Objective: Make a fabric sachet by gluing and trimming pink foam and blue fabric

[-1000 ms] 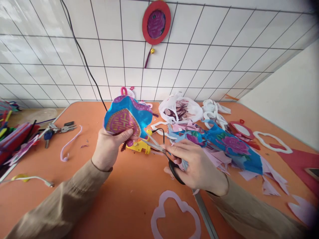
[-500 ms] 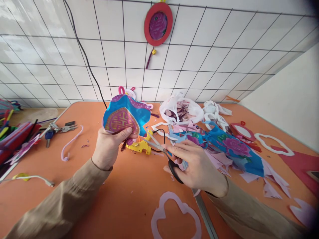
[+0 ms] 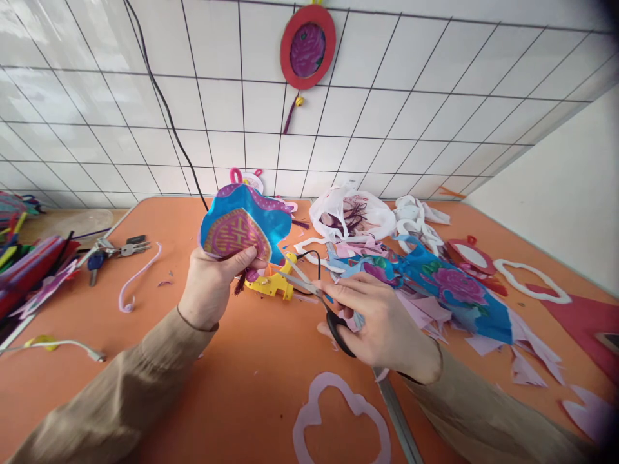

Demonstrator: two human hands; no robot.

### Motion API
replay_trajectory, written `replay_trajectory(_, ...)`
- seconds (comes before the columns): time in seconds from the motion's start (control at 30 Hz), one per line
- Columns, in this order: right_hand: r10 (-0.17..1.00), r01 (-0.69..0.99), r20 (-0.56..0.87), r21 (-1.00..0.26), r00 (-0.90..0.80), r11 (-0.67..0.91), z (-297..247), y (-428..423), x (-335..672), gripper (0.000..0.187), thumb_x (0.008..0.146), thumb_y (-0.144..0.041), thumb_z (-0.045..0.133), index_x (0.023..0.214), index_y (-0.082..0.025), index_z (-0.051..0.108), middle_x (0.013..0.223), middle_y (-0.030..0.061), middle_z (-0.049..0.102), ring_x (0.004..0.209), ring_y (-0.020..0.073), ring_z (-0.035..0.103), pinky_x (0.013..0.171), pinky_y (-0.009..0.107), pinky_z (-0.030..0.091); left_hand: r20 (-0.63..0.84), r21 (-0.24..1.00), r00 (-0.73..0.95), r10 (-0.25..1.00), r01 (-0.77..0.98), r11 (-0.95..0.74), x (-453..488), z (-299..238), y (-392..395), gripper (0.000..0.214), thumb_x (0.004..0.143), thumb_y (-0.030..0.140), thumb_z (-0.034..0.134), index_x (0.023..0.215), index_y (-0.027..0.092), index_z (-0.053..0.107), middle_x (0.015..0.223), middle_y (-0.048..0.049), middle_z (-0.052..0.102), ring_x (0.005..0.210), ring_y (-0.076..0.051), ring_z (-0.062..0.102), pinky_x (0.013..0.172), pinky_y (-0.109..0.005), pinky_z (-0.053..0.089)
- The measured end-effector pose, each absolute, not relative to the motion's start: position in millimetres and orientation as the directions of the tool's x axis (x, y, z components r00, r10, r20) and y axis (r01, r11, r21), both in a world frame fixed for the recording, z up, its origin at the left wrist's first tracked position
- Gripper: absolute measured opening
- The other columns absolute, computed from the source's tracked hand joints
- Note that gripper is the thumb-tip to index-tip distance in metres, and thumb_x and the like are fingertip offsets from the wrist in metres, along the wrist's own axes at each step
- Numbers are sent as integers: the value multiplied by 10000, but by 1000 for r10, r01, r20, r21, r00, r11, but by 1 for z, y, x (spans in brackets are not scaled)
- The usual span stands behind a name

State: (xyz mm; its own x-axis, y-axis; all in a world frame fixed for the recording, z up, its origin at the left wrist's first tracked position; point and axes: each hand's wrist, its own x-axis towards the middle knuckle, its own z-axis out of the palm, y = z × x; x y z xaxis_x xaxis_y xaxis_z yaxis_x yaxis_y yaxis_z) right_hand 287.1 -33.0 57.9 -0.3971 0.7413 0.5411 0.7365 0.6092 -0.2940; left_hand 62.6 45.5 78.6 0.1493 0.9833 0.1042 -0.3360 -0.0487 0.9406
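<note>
My left hand [image 3: 209, 287] is closed on the lower edge of a blue satin piece [image 3: 244, 225] with a purple border and a gold-and-magenta emblem, held upright above the orange table [image 3: 232, 380]. A dark red tassel hangs below my thumb. My right hand [image 3: 382, 322] grips black-handled scissors [image 3: 314, 298], fingers through the loops, blades pointing left toward the piece's lower right edge. A yellow glue gun [image 3: 271, 282] lies on the table just under the blades.
Blue floral fabric [image 3: 449, 290] and pale pink paper scraps lie to the right. A white plastic bag [image 3: 351, 216] sits behind. A pink cut-out frame [image 3: 338, 419] and metal ruler [image 3: 394, 412] lie near. Keys [image 3: 113, 250] and a pink pipe cleaner [image 3: 135, 277] lie left.
The view shifted slightly. The scissor blades have edged a little closer to the piece; both hands keep their grips.
</note>
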Motion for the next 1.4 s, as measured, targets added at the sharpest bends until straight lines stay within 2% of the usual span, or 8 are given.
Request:
replay_trajectory(0.37, 735, 744, 544, -271, -406, 611, 57, -32, 285, 351, 790, -219, 651, 1126, -121, 624, 633, -3, 602, 604, 164, 555, 642, 329, 436, 191, 930, 209, 959, -351, -109, 61, 76, 46, 60, 735, 152, 738, 715, 116, 694, 637, -46, 629, 547, -139, 559, 462, -267, 408)
replay_trajectory(0.63, 745, 741, 530, -287, -406, 608, 58, -33, 285, 339, 792, -217, 640, 1118, -128, 628, 633, 2, 599, 601, 166, 548, 633, 330, 434, 147, 936, 197, 969, -344, -72, 62, 77, 45, 83, 706, 174, 762, 716, 129, 693, 628, -41, 642, 543, -139, 563, 463, -264, 418)
replay_trajectory(0.8, 752, 759, 532, -278, -389, 590, 60, -33, 286, 340, 798, -222, 628, 1128, -144, 628, 665, 12, 619, 591, 162, 535, 627, 327, 438, 157, 937, 210, 965, -341, -78, 62, 78, 44, 86, 715, 183, 760, 720, 132, 692, 646, -45, 644, 554, -142, 566, 459, -262, 415)
replay_trajectory(1.03, 746, 748, 532, -280, -401, 602, 57, -32, 285, 364, 794, -223, 648, 1140, -114, 621, 637, 1, 606, 608, 163, 550, 641, 328, 442, 165, 938, 231, 959, -337, -81, 62, 79, 43, 74, 720, 182, 753, 718, 128, 702, 647, -46, 629, 565, -146, 560, 463, -267, 406)
replay_trajectory(1.4, 750, 730, 517, -304, -414, 612, 59, -33, 285, 327, 807, -236, 630, 1122, -151, 623, 628, -6, 600, 567, 152, 533, 617, 319, 422, 161, 935, 205, 965, -344, -83, 63, 78, 44, 87, 706, 182, 765, 697, 127, 698, 617, -42, 643, 539, -147, 570, 456, -268, 411)
